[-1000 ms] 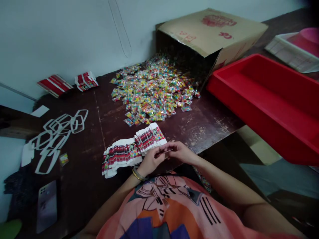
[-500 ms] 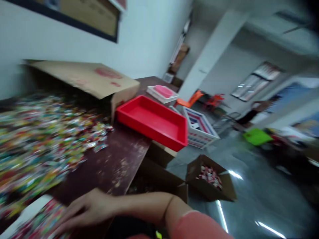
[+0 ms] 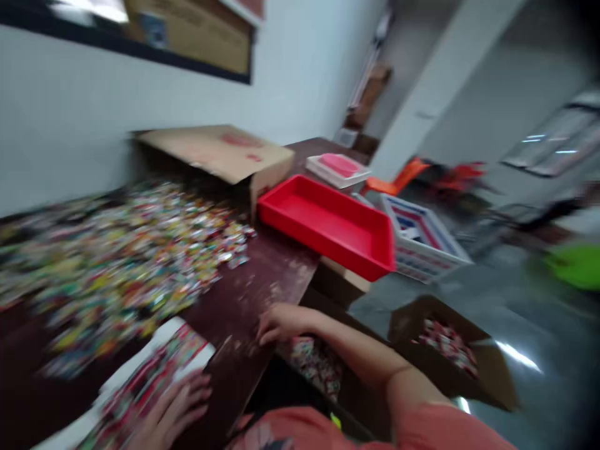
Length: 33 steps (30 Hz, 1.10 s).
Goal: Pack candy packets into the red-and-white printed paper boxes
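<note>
My left hand [image 3: 175,406] lies with its fingers stretched out over the near right side of a white, shallow tray or box lid [image 3: 175,328]. Red and multicoloured wrapped pieces [image 3: 150,381] fill it, too blurred to name. Over the table's front edge is my right hand [image 3: 281,322], its fingers curled; anything within them is hidden. Below that forearm an open carton [image 3: 349,325] holds small wrapped pieces [image 3: 316,365]. A wide heap of shiny wrapped candies [image 3: 154,262] spreads across the dark table [image 3: 239,300], left of my right hand.
A cardboard box [image 3: 220,150] lies on its side behind the heap. Beside it, a red tray [image 3: 328,219] overhangs the table edge. Farther back are a white container with a pink top [image 3: 340,167] and a white crate [image 3: 426,250]. Another carton [image 3: 497,381] stands on the floor.
My right hand has moved off the white tray to the table's front edge, with its fingers curled. My left hand has come into view on the tray. The view has swung left.
</note>
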Each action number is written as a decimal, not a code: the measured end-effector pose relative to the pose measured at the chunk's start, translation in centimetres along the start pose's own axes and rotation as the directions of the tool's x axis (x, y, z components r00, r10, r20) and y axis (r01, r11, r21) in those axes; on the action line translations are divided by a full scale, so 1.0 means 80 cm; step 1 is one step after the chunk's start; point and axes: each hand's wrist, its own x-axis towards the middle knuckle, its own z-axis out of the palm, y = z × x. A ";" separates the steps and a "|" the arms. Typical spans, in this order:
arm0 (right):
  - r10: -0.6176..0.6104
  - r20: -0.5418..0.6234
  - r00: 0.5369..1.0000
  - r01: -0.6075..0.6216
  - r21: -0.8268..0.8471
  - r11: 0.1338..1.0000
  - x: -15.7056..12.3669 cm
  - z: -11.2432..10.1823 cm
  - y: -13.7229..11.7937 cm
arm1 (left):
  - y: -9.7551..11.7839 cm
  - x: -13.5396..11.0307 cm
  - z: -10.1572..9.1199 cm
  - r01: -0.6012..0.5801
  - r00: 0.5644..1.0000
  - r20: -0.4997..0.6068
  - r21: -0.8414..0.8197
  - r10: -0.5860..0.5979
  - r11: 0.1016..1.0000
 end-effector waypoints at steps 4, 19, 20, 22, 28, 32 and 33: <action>-0.105 -0.255 0.961 0.082 -0.097 0.992 0.059 0.054 -0.001 | -0.021 -0.043 -0.018 0.002 0.994 -0.111 -0.127 -0.016 0.992; -0.261 -0.046 0.964 0.166 -0.665 0.728 0.166 0.119 -0.041 | -0.065 -0.057 -0.037 -0.002 0.999 -0.050 -0.171 -0.006 0.985; -0.280 -0.010 0.960 0.201 -0.670 0.714 0.172 0.119 -0.043 | -0.066 -0.056 -0.037 0.003 0.999 -0.035 -0.172 -0.010 0.985; -0.284 0.065 0.957 0.254 -0.666 0.702 0.183 0.118 -0.045 | -0.065 -0.054 -0.037 0.013 1.000 -0.018 -0.177 -0.016 0.984; -0.306 0.008 0.952 0.249 -0.600 0.760 0.149 0.120 -0.061 | -0.055 -0.053 -0.037 0.007 1.000 -0.010 -0.415 -0.012 0.910; -0.493 -0.055 0.868 0.431 -0.410 0.804 0.094 0.137 -0.087 | -0.052 -0.047 -0.027 -0.043 0.999 -0.023 -0.577 0.037 0.816; -0.488 -0.112 0.866 0.421 -0.363 0.831 0.088 0.141 -0.092 | -0.052 -0.046 -0.022 -0.051 0.998 -0.056 -0.569 0.023 0.821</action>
